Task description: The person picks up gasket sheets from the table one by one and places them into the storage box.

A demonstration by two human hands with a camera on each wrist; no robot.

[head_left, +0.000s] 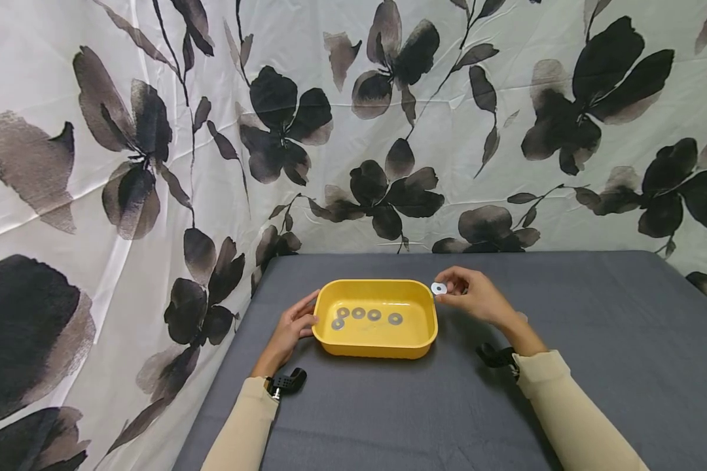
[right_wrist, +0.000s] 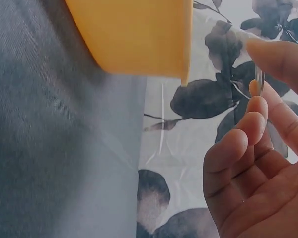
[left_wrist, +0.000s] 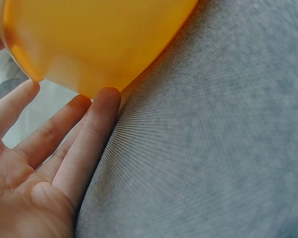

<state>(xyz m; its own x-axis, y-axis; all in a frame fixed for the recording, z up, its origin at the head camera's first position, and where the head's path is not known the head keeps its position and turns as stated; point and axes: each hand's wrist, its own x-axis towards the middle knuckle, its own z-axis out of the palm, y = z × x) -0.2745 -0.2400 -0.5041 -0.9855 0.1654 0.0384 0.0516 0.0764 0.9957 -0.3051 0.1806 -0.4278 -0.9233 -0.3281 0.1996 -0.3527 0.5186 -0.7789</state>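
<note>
A shallow yellow tray (head_left: 375,350) with rounded corners stands on the grey cloth. Several flat grey washers (head_left: 374,315) lie spread over its floor, mostly toward the left. My left hand (head_left: 289,332) is at the tray's left end, its fairly straight fingers touching the outer wall; the left wrist view shows the fingertips (left_wrist: 105,99) against the yellow plastic. Just off the right end, around rim height, my right hand (head_left: 474,297) pinches one shiny washer (head_left: 438,288) between thumb and finger. Seen edge-on in the right wrist view, that washer (right_wrist: 260,82) is apart from the tray.
Grey cloth (head_left: 565,314) covers the table around the tray. Behind and to the left hangs a white curtain (head_left: 342,150) with dark flowers. A small pale thing (head_left: 522,316) shows partly behind the right wrist; its kind is unclear. Black straps sit on both wrists.
</note>
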